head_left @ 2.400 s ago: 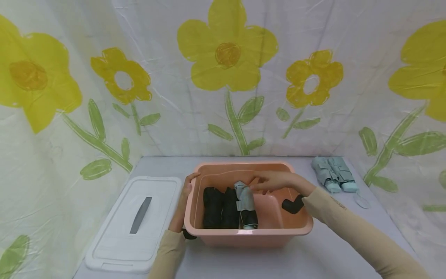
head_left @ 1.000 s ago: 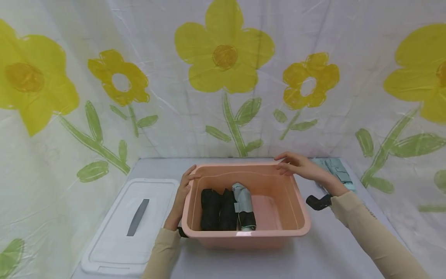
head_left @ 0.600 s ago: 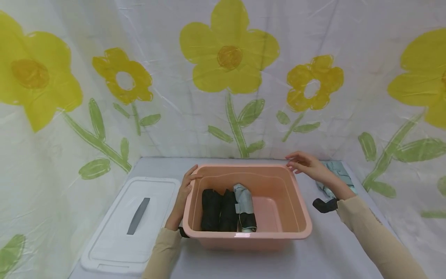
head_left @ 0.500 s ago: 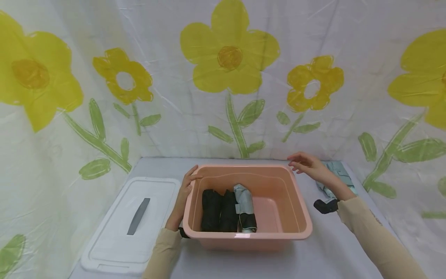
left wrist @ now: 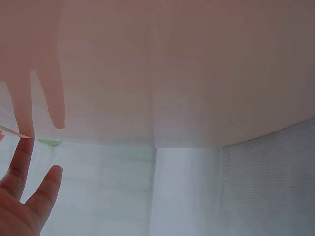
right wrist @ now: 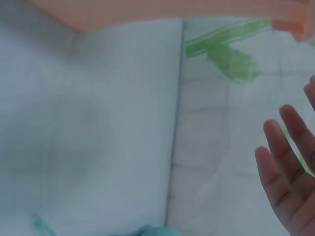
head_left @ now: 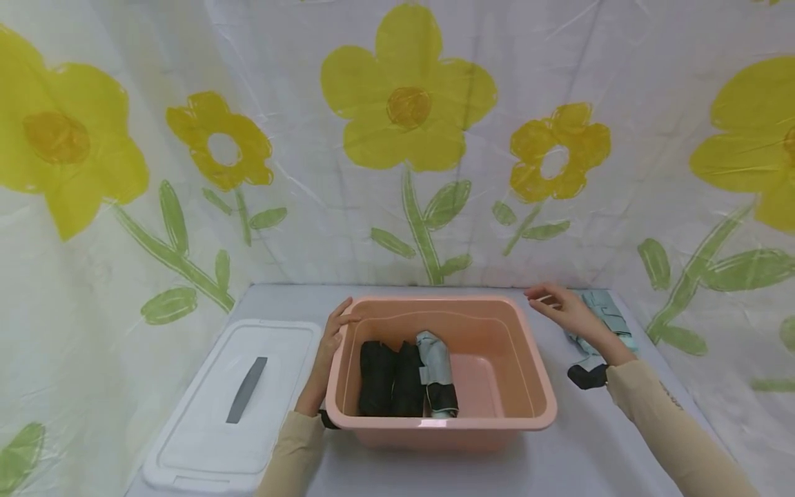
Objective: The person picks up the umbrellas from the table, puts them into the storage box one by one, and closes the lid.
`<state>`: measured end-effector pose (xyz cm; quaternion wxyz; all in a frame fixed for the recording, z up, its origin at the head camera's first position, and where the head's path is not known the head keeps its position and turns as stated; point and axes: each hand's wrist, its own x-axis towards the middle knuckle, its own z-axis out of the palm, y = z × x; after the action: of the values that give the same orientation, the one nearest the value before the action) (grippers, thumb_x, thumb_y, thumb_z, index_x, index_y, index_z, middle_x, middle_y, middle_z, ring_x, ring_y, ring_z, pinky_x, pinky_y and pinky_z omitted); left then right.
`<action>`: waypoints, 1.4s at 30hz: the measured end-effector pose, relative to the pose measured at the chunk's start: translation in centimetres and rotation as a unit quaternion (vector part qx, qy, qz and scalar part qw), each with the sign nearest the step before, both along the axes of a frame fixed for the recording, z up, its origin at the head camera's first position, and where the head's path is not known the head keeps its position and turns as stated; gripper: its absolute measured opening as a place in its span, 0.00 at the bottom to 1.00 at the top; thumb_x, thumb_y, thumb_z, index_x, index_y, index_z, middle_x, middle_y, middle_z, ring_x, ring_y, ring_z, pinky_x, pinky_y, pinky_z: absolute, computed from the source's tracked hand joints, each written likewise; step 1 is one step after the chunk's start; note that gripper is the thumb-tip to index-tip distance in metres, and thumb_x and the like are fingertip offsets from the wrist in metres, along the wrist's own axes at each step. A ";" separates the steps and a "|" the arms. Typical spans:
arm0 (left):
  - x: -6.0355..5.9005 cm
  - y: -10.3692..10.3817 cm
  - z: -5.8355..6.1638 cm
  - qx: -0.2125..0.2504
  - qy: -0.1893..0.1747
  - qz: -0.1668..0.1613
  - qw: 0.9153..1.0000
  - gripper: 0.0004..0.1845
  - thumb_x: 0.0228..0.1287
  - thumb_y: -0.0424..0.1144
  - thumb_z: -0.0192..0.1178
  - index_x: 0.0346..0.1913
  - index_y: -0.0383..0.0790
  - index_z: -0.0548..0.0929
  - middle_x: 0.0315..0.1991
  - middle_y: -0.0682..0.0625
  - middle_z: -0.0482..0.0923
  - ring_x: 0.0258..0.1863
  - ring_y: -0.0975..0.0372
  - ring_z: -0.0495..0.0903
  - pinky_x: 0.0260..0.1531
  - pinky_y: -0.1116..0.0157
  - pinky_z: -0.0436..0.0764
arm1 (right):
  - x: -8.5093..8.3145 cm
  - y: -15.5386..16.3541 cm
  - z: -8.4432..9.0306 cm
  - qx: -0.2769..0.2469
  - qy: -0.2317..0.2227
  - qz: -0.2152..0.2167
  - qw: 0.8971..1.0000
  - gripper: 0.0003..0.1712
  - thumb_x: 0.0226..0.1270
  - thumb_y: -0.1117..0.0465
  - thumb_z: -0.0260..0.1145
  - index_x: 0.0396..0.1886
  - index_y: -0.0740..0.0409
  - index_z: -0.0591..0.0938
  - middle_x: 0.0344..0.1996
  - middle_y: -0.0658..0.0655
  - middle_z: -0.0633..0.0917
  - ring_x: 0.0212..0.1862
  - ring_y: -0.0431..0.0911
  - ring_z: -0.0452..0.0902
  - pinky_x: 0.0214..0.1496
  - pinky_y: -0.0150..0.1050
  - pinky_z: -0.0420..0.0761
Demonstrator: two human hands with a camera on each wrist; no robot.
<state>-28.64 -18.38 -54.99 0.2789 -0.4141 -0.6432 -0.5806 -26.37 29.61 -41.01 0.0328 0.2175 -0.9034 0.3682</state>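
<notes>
In the head view my left hand [head_left: 329, 340] rests on the left rim of a pink plastic bin [head_left: 441, 423]. Its fingers are fairly straight and spread against the wall in the left wrist view. Two black bundles [head_left: 377, 378] and a pale grey-green one with a black band [head_left: 439, 366], apparently folded umbrellas, lie side by side inside the bin. Off the bin's far right corner, my right hand [head_left: 568, 312] hangs in the air with loosely bent fingers and nothing in them. Behind it sit pale green folded umbrellas [head_left: 607, 310], partly hidden by the hand and wrist.
A white lid [head_left: 205, 404] with a grey handle [head_left: 247, 390] lies flat to the left of the bin. Beyond the table's far edge hangs a white curtain [head_left: 304, 228] with yellow flowers. The bin's right part shows bare floor [head_left: 475, 386].
My right hand has come out of the bin from beside the grey-green bundle, passed over the far right corner and drifted further right. My left hand stays on the left rim.
</notes>
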 end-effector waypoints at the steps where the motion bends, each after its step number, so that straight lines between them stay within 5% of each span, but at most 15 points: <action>1: -2.2 -0.8 -2.2 -0.009 0.046 -0.003 0.999 0.31 0.71 0.58 0.37 0.56 0.36 0.77 0.69 0.39 0.57 0.69 0.50 0.53 0.66 0.57 0.50 | 0.0 0.2 -0.2 0.005 0.005 -0.003 1.000 0.16 0.68 0.59 0.58 0.52 0.61 0.77 0.48 0.62 0.80 0.48 0.54 0.77 0.47 0.43 0.77; 3: -6.7 -2.4 -7.0 -0.024 0.114 -0.005 0.993 0.31 0.72 0.56 0.35 0.56 0.35 0.77 0.68 0.34 0.57 0.69 0.47 0.53 0.67 0.59 0.52 | -0.1 0.5 -0.6 0.010 0.011 -0.008 1.000 0.15 0.68 0.59 0.58 0.51 0.62 0.77 0.48 0.63 0.80 0.48 0.56 0.77 0.47 0.42 0.77; 6: -12.1 -4.6 -13.4 -0.031 0.143 -0.007 0.989 0.33 0.70 0.59 0.37 0.55 0.35 0.78 0.66 0.30 0.57 0.68 0.44 0.54 0.67 0.57 0.53 | -0.2 1.1 -1.2 0.013 0.019 -0.011 1.000 0.15 0.68 0.60 0.59 0.50 0.63 0.77 0.47 0.64 0.80 0.47 0.56 0.78 0.45 0.37 0.77; 9: -15.6 -6.3 -18.4 -0.033 0.124 -0.006 0.992 0.36 0.67 0.64 0.38 0.53 0.34 0.79 0.66 0.29 0.56 0.68 0.40 0.52 0.67 0.53 0.51 | -0.6 1.9 -2.1 0.014 0.020 -0.009 1.000 0.14 0.67 0.61 0.59 0.49 0.64 0.78 0.47 0.65 0.80 0.46 0.57 0.78 0.45 0.41 0.78; 10: -16.0 -6.6 -19.0 -0.033 0.118 -0.005 0.992 0.37 0.67 0.64 0.38 0.53 0.34 0.79 0.66 0.28 0.56 0.67 0.39 0.52 0.67 0.52 0.50 | -0.6 2.1 -2.4 0.017 0.018 -0.012 1.000 0.15 0.67 0.61 0.59 0.50 0.65 0.77 0.47 0.65 0.80 0.46 0.58 0.77 0.46 0.45 0.78; 13: -16.0 -6.7 -19.4 -0.037 0.117 0.002 0.992 0.38 0.67 0.64 0.36 0.52 0.32 0.79 0.64 0.26 0.57 0.66 0.37 0.52 0.66 0.50 0.50 | -0.7 2.7 -3.2 0.032 0.011 -0.024 0.999 0.16 0.67 0.61 0.59 0.50 0.66 0.77 0.49 0.67 0.78 0.49 0.61 0.75 0.49 0.56 0.74; 16: -15.0 -6.3 -18.0 -0.038 0.126 0.001 0.991 0.37 0.69 0.62 0.35 0.53 0.33 0.79 0.65 0.26 0.56 0.66 0.37 0.52 0.66 0.51 0.50 | -0.7 3.1 -3.8 0.050 0.015 -0.035 0.998 0.17 0.66 0.61 0.60 0.51 0.67 0.76 0.49 0.68 0.78 0.52 0.64 0.71 0.52 0.60 0.71; 29: -15.3 -6.2 -17.9 -0.046 0.154 0.003 0.987 0.36 0.69 0.62 0.34 0.53 0.33 0.78 0.65 0.26 0.55 0.66 0.38 0.52 0.66 0.50 0.50 | -1.3 5.8 -7.0 0.124 0.029 -0.052 0.991 0.17 0.63 0.62 0.63 0.50 0.64 0.77 0.51 0.71 0.73 0.55 0.66 0.64 0.52 0.64 0.65; 34: -14.9 -6.1 -17.6 -0.044 0.145 -0.002 0.988 0.35 0.70 0.61 0.34 0.53 0.33 0.78 0.65 0.26 0.54 0.67 0.38 0.51 0.67 0.50 0.49 | -1.3 6.4 -7.6 0.134 0.043 -0.061 0.988 0.20 0.62 0.63 0.63 0.53 0.65 0.75 0.52 0.73 0.72 0.55 0.67 0.64 0.51 0.64 0.65; 42: -15.3 -6.4 -18.8 -0.044 0.117 -0.006 0.992 0.37 0.69 0.62 0.34 0.53 0.32 0.77 0.66 0.25 0.52 0.67 0.37 0.49 0.66 0.48 0.48 | -1.6 7.0 -8.1 0.176 0.050 -0.093 0.979 0.23 0.60 0.62 0.64 0.55 0.64 0.75 0.53 0.77 0.70 0.55 0.72 0.62 0.50 0.68 0.64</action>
<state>-43.96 -24.83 -73.79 0.3301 -0.4947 -0.6283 -0.5015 -27.98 36.65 -49.15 0.0732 0.1531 -0.9675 0.1875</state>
